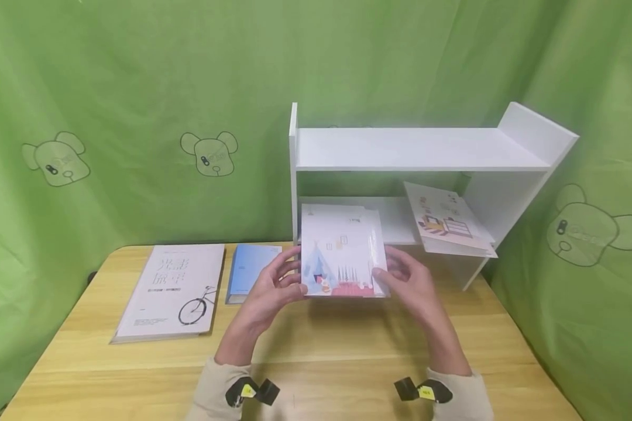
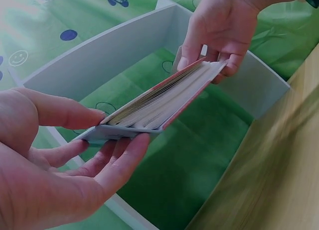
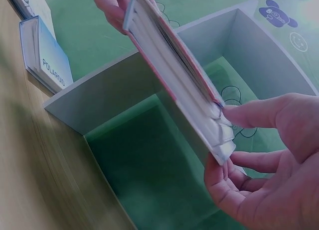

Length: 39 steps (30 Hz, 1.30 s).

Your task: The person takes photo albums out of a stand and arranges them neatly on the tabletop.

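Observation:
Both hands hold a book (image 1: 342, 251) with a white cover, a blue tent and a pink strip drawn on it, in front of the white shelf (image 1: 421, 149). My left hand (image 1: 271, 286) grips its left edge, thumb on the cover and fingers beneath, as the left wrist view shows. On the opposite edge, my right hand (image 1: 411, 283) pinches the book between thumb and fingers. The page edges (image 3: 187, 80) show in the right wrist view. The book is off the table, before the shelf's lower board (image 1: 395, 219); whether it touches the board, I cannot tell.
Another illustrated white book (image 1: 447, 216) lies at the lower board's right end, jutting past its front. On the wooden table (image 1: 326, 362), a large white book with a bicycle (image 1: 171, 292) and a blue book (image 1: 253, 269) lie left of the shelf. Green curtain (image 1: 137, 76) surrounds the table.

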Each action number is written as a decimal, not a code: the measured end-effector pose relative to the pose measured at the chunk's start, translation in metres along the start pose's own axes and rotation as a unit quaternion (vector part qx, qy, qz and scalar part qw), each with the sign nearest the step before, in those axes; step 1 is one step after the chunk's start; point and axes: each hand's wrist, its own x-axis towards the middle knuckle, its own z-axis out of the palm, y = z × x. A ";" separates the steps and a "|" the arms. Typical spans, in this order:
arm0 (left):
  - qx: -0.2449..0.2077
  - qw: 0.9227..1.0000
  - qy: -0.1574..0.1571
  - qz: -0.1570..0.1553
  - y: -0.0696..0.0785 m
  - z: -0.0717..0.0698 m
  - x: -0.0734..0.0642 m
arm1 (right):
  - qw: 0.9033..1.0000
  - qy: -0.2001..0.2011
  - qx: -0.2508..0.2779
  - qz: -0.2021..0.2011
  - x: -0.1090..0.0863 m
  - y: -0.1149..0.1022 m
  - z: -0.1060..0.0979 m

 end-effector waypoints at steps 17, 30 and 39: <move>0.069 0.997 -0.030 -0.016 -0.001 -0.009 -0.005 | 0.998 -0.066 -0.001 0.001 -0.002 0.006 -0.006; 0.099 0.994 -0.046 -0.019 -0.003 -0.016 -0.014 | 0.989 -0.132 0.058 0.019 -0.003 0.013 -0.003; 0.110 0.992 -0.057 -0.018 -0.012 -0.029 -0.026 | 0.987 -0.154 0.048 0.021 -0.013 0.012 0.007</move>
